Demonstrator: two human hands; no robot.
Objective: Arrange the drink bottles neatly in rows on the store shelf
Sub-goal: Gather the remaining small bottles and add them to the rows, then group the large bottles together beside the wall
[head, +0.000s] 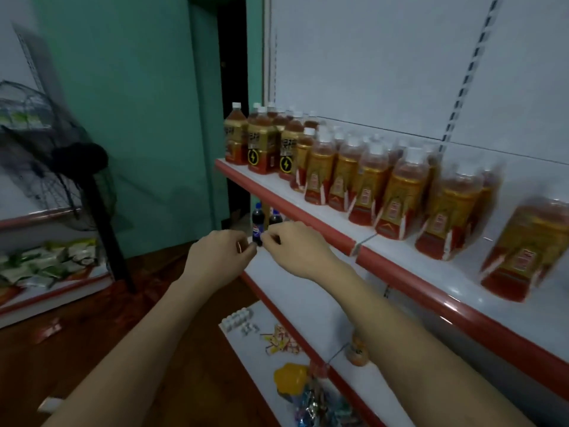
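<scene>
Both hands meet at mid-frame, just in front of the second shelf [277, 266] down. The left hand [215, 254] has its fingers [243, 246] curled in toward the thumb; the right hand [292, 245] likewise, fingers [274, 237] bent. The fingertips of both come together at the foot of a small cola bottle [257, 224] with a blue cap, which stands upright at the front left corner of that shelf. Whether either hand actually pinches the bottle cannot be told, since the fingers hide the contact. A second cola bottle [275, 215] stands just behind and to the right of the first, half hidden under the shelf above.

The top shelf [400, 263], red-edged, runs from centre to the lower right of the frame. On it stand tea bottles [400, 192] with white caps and gold-and-red labels, in rows along the shelf. At the far left end are taller bottles [261, 149] with a yellow lightning badge. The nearest bottle [523, 251], at the right edge, is blurred.

On the bottom shelf [246, 349], at lower centre, lie white blocks [237, 317], a yellow lump [291, 375], and wrapped sweets [320, 405].

At left stands a black fan [80, 167], before a green wall [138, 103].
</scene>
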